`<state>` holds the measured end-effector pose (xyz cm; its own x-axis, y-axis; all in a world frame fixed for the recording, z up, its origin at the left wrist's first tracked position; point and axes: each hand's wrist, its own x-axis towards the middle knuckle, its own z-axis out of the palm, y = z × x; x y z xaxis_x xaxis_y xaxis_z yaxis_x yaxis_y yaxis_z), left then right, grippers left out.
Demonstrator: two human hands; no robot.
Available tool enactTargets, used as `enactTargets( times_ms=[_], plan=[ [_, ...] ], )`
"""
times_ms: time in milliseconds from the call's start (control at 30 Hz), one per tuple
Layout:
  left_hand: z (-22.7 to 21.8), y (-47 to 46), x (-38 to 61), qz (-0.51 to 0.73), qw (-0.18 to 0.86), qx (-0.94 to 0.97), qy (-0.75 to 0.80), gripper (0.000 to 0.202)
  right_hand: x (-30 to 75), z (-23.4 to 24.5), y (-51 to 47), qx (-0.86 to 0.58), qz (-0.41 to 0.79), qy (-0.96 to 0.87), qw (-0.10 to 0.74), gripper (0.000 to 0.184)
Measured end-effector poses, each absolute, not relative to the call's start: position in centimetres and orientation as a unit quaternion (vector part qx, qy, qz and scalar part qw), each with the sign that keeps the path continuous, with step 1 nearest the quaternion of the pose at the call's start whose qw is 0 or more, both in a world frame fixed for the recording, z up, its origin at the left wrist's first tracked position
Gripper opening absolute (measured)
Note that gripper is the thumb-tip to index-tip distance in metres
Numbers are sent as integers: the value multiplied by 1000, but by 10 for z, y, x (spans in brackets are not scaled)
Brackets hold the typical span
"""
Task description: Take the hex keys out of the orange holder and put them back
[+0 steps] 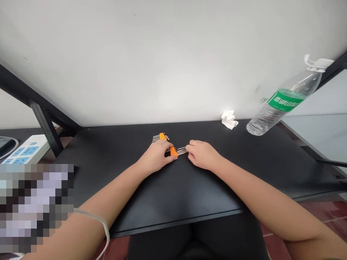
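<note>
Left hand [155, 156] grasps the orange holder [174, 152], midway along the counter [179, 195]; right hand [203, 154] pinches protruding metal rods [182, 151]. Uneven pulling could twist the orange holder loose; a slack grip could scatter rods. Beyond, a wide rightward swing could topple the bottle [271, 115].

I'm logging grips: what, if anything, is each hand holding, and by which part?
Left hand: orange hex-key holder, by its near part. Right hand: hex keys, by their right ends.

the wall [173, 79] glows brightly, the tabletop [189, 191] shows soft glare, lower left is pixelated.
</note>
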<state>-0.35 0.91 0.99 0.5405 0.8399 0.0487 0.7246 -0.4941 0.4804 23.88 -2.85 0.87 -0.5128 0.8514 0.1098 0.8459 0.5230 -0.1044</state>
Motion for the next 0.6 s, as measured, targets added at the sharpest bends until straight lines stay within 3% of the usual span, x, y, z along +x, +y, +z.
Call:
enactTargets(
  times_ms=[267, 400, 500, 600],
  plan=[
    [9, 13, -12, 138, 207, 845, 473, 42, 262, 17, -21, -571, 12, -817, 78, 13],
    [9, 13, -13, 138, 209, 845, 472, 52, 269, 20, -17, -588, 49, -798, 123, 19],
    [12, 12, -13, 138, 216, 843, 473, 46, 275, 13, -9, -568, 112, -801, 148, 28],
    [15, 11, -10, 137, 233, 833, 483, 39, 277, 2, 1, -562, 141, -797, 170, 24]
  ],
)
